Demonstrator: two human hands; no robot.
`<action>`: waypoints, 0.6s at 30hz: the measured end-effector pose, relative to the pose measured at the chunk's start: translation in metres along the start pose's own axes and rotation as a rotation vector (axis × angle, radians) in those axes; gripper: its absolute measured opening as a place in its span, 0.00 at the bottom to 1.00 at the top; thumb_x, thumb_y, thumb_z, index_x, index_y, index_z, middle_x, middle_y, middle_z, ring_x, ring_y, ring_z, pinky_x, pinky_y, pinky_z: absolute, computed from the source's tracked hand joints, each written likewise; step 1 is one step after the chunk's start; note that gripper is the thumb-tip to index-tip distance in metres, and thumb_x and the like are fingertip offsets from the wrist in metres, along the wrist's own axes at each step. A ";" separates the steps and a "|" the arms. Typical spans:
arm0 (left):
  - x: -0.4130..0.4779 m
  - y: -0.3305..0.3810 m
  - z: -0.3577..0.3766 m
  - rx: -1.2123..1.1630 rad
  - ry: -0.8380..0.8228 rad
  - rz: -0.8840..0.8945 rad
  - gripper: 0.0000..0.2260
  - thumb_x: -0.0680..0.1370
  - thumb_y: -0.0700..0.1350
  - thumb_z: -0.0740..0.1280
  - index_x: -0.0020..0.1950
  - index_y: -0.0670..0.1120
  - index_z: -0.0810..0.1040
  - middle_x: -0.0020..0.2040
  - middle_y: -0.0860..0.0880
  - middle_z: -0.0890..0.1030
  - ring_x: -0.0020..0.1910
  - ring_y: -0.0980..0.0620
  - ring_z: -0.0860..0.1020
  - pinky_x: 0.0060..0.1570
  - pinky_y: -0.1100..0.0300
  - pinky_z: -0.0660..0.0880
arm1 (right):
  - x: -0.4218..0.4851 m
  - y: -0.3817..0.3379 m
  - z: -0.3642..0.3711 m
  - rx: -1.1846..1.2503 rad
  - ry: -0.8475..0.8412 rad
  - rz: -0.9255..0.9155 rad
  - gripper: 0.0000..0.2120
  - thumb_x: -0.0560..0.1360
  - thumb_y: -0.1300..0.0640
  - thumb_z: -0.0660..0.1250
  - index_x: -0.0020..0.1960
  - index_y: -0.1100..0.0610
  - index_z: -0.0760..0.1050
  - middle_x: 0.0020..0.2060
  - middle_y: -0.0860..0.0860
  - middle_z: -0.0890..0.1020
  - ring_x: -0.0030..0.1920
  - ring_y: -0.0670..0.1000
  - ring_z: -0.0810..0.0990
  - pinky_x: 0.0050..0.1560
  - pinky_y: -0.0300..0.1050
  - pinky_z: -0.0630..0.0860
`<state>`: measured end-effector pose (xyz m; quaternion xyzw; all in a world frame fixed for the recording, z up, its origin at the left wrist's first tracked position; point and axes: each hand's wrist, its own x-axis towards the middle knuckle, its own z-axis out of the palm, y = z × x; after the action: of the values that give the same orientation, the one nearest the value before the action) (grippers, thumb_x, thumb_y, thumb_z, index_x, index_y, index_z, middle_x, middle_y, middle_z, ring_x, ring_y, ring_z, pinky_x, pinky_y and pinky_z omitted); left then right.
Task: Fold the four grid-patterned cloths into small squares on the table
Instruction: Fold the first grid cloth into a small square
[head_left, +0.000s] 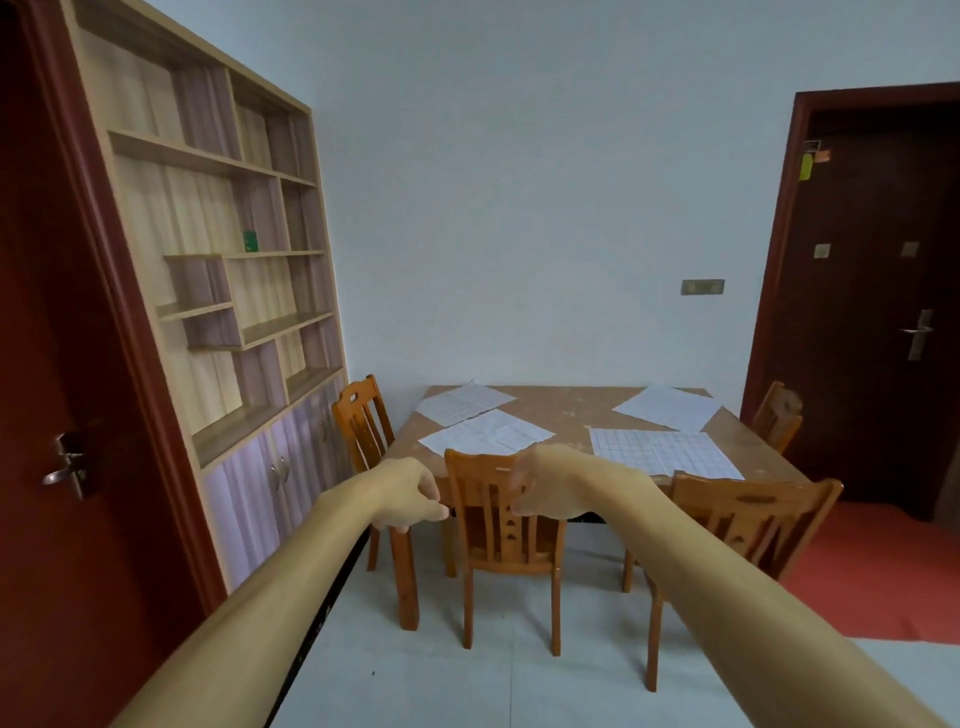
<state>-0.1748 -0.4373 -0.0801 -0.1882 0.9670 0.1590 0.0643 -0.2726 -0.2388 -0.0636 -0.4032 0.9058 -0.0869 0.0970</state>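
Reaching both bare arms out ahead of you, you stand back from the table (571, 410), facing its near edge. Your left hand (410, 493) hangs palm down with the fingers loosely curled under, and it has hold of nothing. Your right hand (545, 486) is a little blurred; its fingers droop in a relaxed curl, and it too holds nothing. In the view, both hands sit on either side of the top rail of the near left chair (498, 540), and I cannot tell whether either touches it.

All four grid-patterned cloths lie flat and unfolded on the tabletop. The far left cloth (465, 402) lies by the back left corner, turned at an angle. The near left cloth (488, 434) lies just in front of it, and the two meet or slightly overlap. The far right cloth (667, 408) lies by the back right corner. The near right cloth (665, 452) lies just in front of that one, close to the near edge.

A near right chair (748, 514) stands beside the first one, a left side chair (361, 421) and a right side chair (776, 415) stand at the table's ends, and a shelf unit (208, 234) fills the left wall.
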 end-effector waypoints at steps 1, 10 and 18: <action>0.017 0.000 -0.002 0.002 -0.003 0.000 0.16 0.79 0.57 0.67 0.64 0.52 0.78 0.58 0.49 0.81 0.47 0.54 0.84 0.51 0.57 0.82 | 0.015 0.006 -0.002 0.007 -0.001 0.005 0.14 0.77 0.52 0.66 0.61 0.54 0.80 0.60 0.53 0.81 0.59 0.56 0.80 0.58 0.50 0.77; 0.174 0.010 -0.032 -0.011 -0.003 0.032 0.16 0.79 0.55 0.67 0.65 0.52 0.78 0.62 0.50 0.79 0.47 0.56 0.82 0.49 0.61 0.76 | 0.165 0.081 -0.031 0.046 0.004 0.029 0.21 0.78 0.52 0.66 0.71 0.51 0.73 0.68 0.51 0.75 0.65 0.55 0.75 0.56 0.45 0.72; 0.291 -0.016 -0.035 -0.054 -0.068 0.026 0.15 0.78 0.57 0.68 0.63 0.54 0.79 0.58 0.53 0.80 0.46 0.57 0.83 0.53 0.57 0.78 | 0.277 0.120 -0.027 0.056 -0.047 0.071 0.21 0.77 0.51 0.66 0.70 0.50 0.73 0.68 0.52 0.75 0.65 0.55 0.76 0.63 0.49 0.75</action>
<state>-0.4390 -0.5631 -0.1051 -0.1716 0.9621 0.1921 0.0898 -0.5465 -0.3646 -0.0954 -0.3701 0.9141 -0.0992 0.1327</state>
